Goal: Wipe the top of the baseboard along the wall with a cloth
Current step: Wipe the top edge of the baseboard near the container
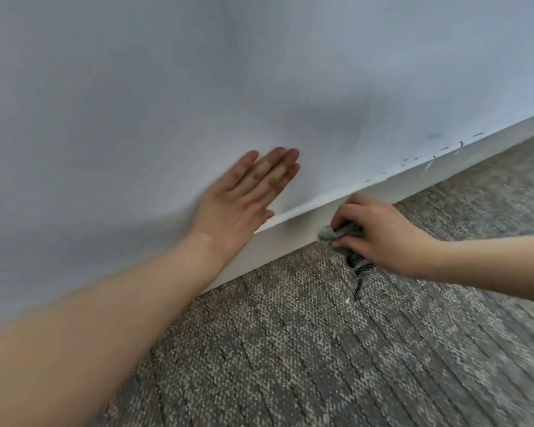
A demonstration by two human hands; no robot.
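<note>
Left hand [244, 192] flat on wall [167, 87]; right hand [379, 232] with cloth [339, 233] against baseboard [290, 238].

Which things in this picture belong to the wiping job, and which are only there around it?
Belong to the job:
- bunched grey cloth, gripped in the right hand
- white painted baseboard, with dark specks further along its top
- left hand, flat on the wall

Only around:
- pale grey wall
- speckled grey carpet

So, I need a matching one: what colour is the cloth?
Grey-green cloth with a dark patterned tail, bunched in the right hand; head view.
</note>
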